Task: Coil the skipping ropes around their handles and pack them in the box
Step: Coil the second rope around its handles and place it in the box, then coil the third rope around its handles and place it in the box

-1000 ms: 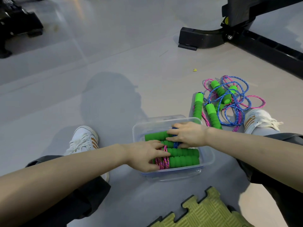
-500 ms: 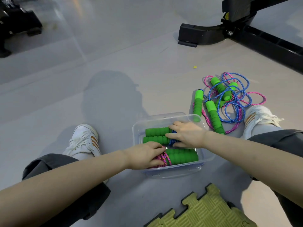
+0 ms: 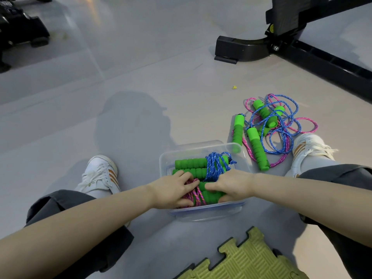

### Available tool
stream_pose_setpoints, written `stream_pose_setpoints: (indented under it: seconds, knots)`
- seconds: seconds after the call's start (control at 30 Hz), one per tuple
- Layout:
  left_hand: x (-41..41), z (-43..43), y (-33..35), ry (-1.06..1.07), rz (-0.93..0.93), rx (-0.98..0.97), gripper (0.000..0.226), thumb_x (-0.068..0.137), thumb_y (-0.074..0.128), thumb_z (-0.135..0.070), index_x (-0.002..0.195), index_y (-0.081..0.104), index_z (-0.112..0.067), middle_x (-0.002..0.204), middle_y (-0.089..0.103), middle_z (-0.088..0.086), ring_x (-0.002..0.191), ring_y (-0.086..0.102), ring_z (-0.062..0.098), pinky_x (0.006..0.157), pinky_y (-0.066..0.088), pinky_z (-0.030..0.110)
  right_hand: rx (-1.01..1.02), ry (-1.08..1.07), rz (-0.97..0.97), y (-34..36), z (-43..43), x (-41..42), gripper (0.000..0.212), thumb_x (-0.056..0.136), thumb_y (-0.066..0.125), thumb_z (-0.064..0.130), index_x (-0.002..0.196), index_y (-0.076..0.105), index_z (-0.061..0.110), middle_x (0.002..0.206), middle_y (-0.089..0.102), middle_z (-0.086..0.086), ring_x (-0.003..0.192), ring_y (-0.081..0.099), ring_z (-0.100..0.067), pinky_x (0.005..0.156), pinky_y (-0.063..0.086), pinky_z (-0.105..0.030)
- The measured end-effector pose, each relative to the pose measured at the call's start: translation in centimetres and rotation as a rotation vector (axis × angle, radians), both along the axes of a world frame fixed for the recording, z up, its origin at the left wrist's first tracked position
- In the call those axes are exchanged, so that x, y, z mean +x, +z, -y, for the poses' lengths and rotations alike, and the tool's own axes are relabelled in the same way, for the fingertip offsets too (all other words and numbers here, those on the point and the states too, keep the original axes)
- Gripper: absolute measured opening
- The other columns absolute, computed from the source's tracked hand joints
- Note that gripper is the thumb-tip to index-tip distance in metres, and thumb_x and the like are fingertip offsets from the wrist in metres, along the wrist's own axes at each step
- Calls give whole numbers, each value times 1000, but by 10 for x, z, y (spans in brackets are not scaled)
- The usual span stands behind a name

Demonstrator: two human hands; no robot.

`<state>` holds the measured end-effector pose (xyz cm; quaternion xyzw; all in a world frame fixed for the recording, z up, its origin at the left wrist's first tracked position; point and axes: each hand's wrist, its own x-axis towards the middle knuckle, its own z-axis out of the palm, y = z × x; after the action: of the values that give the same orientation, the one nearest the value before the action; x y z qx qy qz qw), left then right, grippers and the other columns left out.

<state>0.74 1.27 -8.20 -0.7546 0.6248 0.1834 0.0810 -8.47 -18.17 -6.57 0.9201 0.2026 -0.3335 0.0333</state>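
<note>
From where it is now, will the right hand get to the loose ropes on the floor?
Probably yes. The right hand is in the box, and the loose ropes lie just past its far right corner, with open floor between.

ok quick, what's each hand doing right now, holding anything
Left hand: fingers curled on the pink-rope bundle with green foam handles inside the clear plastic box.
Right hand: gripping the same bundle's handles.
</note>
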Motion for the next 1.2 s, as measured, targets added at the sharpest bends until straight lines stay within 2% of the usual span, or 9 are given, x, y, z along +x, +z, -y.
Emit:
stream_pose_setpoints:
  seconds: [0.23, 0.33, 0.43, 0.53, 0.7, 0.8, 0.93, 1.1, 1.2]
  knots:
    - [-12, 8, -3, 15, 100, 67, 67, 98, 34, -52, 152, 15, -17, 139, 30, 11, 123, 33, 27, 89, 43, 40, 181, -235, -189, 1, 8, 0, 24, 98, 39, 26, 118, 43, 13, 91, 56, -12, 79, 48, -27, 72, 36, -32]
    - [-15, 9, -1, 60, 84, 68, 68, 98, 37, -52, 152, 15, -15, 140, 31, 10, 123, 34, 27, 93, 42, 40, 152, -232, -222, 7, 14, -6, 29, 97, 35, 18, 125, 39, 18, 104, 57, -14, 91, 52, -31, 84, 43, -40]
    - [-5, 10, 5, 45, 56, -22, 68, 91, 43, -52, 147, 33, -15, 132, 44, 8, 117, 45, 27, 92, 46, 39, 154, -149, 30, 13, 13, -7, 31, 90, 38, 16, 118, 51, 16, 110, 61, -11, 98, 56, -30, 83, 46, -40]
    - [6, 20, 22, -30, 66, -234, 56, 79, 36, -46, 114, 66, -15, 101, 64, 5, 88, 63, 26, 62, 55, 32, 290, -270, 285, 26, 18, 3, 29, 83, 37, 22, 101, 59, 17, 100, 66, -7, 92, 59, -28, 78, 47, -38]
    - [25, 80, 51, 21, 152, -427, 37, 91, 37, -26, 110, 63, -9, 97, 63, 9, 86, 62, 29, 64, 55, 38, 445, -786, 703, 38, 64, 36, 21, 87, 43, 9, 100, 60, 8, 103, 66, -11, 93, 59, -32, 76, 47, -38]
    - [30, 125, 60, 235, 135, -468, 37, 97, 33, -27, 119, 58, -11, 110, 61, 8, 102, 59, 28, 77, 52, 37, 302, -1087, 562, 31, 100, 45, 24, 86, 46, 11, 108, 56, 7, 107, 65, -17, 98, 60, -34, 77, 48, -37]
    - [27, 194, 60, 456, 75, -342, 36, 101, 37, -34, 127, 53, -14, 121, 58, 10, 112, 56, 31, 83, 46, 37, 64, -1145, 346, 20, 128, 33, 34, 91, 46, 23, 120, 46, 4, 124, 56, -18, 114, 54, -34, 86, 44, -36]
    - [31, 256, 23, 697, -112, -178, 45, 96, 50, -40, 130, 47, -11, 126, 57, 14, 118, 54, 31, 90, 45, 37, 89, -1261, 255, -22, 140, 34, 50, 89, 49, 41, 125, 41, 7, 126, 56, -15, 118, 54, -32, 94, 45, -39]
    - [33, 270, -5, 761, -185, -64, 49, 93, 58, -38, 132, 47, -10, 128, 57, 12, 119, 55, 28, 92, 45, 35, 82, -1343, 261, -35, 144, 37, 55, 88, 55, 39, 127, 35, 6, 127, 55, -13, 119, 54, -30, 92, 45, -38]
